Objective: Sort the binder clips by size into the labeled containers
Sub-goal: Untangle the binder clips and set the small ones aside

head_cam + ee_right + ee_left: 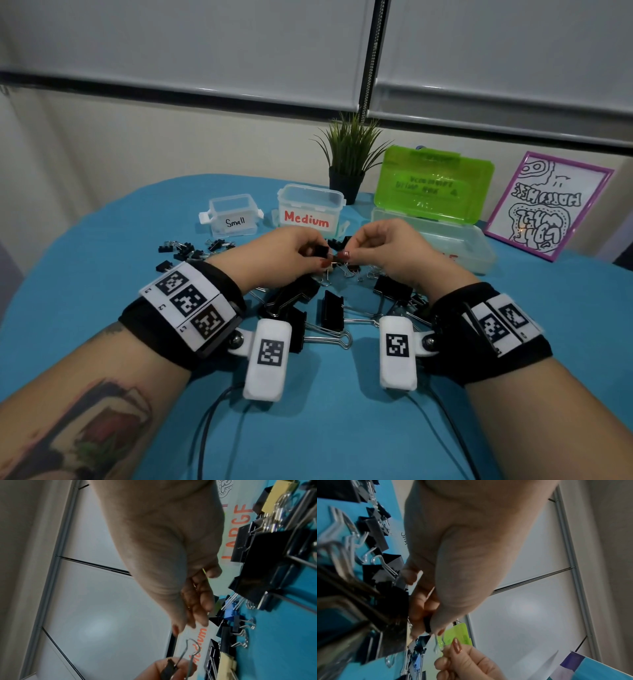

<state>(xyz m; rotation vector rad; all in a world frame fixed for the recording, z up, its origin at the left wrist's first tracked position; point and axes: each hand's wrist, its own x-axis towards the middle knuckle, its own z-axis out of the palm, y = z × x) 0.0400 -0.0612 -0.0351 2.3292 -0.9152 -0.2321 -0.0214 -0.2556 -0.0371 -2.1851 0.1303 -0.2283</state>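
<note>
The left hand (291, 250) pinches a small black metal binder clip (320, 251) just above the pile of black clips (308, 298) on the blue cloth-covered table (342, 428). The right hand (380, 248) has its fingers curled at the clip's wire handle, but I cannot tell if it truly grips it. I think the clip should be held by its black body, checked for size, then dropped in the clear plastic tub marked "Medium" (310, 209) or the little clear tub marked "Small" (233, 214) — both are near. The right wrist view shows the thin silver wire loop (192, 649) clearly, and the orange word "LARGE" (237, 524) — the head view mostly hides that.
</note>
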